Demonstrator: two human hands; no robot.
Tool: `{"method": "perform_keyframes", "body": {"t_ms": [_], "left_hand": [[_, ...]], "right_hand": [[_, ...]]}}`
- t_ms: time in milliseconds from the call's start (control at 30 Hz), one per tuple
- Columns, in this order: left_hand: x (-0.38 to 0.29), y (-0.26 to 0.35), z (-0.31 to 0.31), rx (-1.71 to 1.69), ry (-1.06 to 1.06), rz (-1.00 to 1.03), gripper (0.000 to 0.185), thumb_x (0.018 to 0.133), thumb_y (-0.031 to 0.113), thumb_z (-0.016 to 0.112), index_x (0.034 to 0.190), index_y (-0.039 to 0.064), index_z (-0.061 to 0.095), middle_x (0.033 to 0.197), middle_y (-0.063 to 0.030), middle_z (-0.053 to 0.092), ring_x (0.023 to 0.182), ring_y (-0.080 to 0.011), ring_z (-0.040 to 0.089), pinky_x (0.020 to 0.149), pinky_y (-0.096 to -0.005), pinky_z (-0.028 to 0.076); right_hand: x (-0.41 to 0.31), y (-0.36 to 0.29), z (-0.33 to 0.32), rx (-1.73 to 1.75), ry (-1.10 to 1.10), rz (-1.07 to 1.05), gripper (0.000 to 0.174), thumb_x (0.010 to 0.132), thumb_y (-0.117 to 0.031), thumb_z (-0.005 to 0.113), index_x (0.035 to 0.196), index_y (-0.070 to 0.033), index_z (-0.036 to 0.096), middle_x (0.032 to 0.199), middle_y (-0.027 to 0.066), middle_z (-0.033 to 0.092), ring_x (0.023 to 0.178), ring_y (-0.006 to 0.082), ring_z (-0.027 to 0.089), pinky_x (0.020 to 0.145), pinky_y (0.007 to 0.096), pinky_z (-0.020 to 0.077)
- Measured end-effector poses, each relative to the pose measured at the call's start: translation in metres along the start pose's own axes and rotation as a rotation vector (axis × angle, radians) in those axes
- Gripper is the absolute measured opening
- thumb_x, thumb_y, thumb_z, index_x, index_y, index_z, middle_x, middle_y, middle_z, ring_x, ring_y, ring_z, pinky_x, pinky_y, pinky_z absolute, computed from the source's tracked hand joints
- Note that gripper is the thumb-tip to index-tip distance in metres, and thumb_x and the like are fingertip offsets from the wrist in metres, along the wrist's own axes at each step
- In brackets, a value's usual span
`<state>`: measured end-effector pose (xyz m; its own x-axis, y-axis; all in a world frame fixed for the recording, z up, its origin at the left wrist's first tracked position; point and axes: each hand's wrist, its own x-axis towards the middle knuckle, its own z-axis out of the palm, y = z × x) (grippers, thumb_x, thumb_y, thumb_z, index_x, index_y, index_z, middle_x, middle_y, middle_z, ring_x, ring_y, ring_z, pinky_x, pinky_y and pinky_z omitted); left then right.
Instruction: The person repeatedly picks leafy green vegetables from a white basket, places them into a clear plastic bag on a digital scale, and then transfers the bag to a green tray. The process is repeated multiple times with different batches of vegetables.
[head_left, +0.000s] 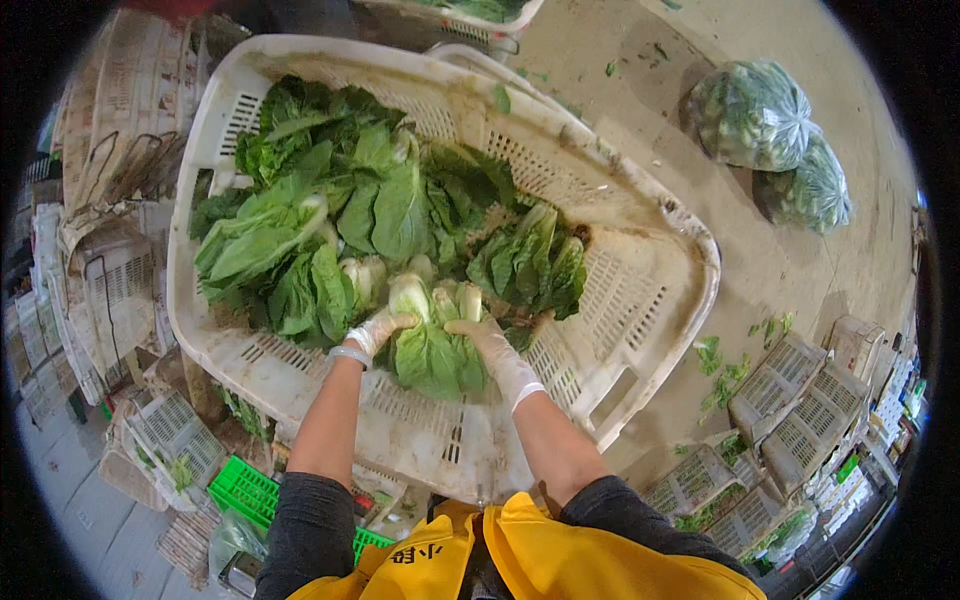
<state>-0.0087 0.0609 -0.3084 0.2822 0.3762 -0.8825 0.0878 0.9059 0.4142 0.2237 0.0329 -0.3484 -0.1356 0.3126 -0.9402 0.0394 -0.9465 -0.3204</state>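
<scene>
A large white plastic crate with slotted walls lies before me, holding several heads of leafy green vegetable. Near its front wall, my left hand and my right hand, both in thin pale gloves, grip a bunch of leafy greens from its two sides. The bunch has its white stem ends away from me and its leaves towards me. Another head with a pale base lies just beyond my left hand. Further heads lie to the right, beyond my right hand.
Two clear plastic bags of greens stand on the floor at the upper right. Dirty white crates are stacked at the left and lower right. A green crate is at the lower left. Loose leaves litter the floor.
</scene>
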Motion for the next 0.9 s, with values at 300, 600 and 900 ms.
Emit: {"method": "perform_keyframes", "body": {"t_ms": [300, 600, 900], "left_hand": [[0.011, 0.012, 0.005, 0.222, 0.049, -0.014, 0.068, 0.074, 0.026, 0.079, 0.132, 0.004, 0.052, 0.125, -0.0029, 0.058, 0.113, -0.0178, 0.052, 0.101, -0.0325, 0.039], [0.053, 0.158, 0.095, 0.437, -0.365, 0.493, 0.058, 0.079, 0.038, 0.073, 0.123, 0.003, 0.060, 0.115, -0.0050, 0.065, 0.109, -0.0170, 0.055, 0.103, -0.0329, 0.039], [0.248, 0.074, 0.087, 0.883, -0.091, 0.399, 0.108, 0.070, 0.050, 0.081, 0.146, -0.003, 0.026, 0.144, -0.0181, 0.045, 0.132, -0.0250, 0.043, 0.108, -0.0363, 0.036]], "right_hand": [[-0.009, -0.033, -0.014, 0.141, -0.225, -0.101, 0.077, 0.066, -0.020, 0.081, 0.134, -0.003, 0.050, 0.119, 0.0102, 0.062, 0.107, 0.0233, 0.058, 0.095, 0.0334, 0.0439], [-0.097, -0.084, -0.054, 0.597, 0.450, -0.482, 0.062, 0.073, -0.017, 0.075, 0.129, -0.004, 0.051, 0.114, 0.0097, 0.060, 0.100, 0.0231, 0.058, 0.086, 0.0337, 0.0486], [0.046, -0.032, -0.118, 0.122, 0.798, -0.346, 0.096, 0.070, -0.038, 0.080, 0.144, -0.001, 0.033, 0.126, 0.0182, 0.057, 0.110, 0.0335, 0.056, 0.094, 0.0429, 0.0448]]}}
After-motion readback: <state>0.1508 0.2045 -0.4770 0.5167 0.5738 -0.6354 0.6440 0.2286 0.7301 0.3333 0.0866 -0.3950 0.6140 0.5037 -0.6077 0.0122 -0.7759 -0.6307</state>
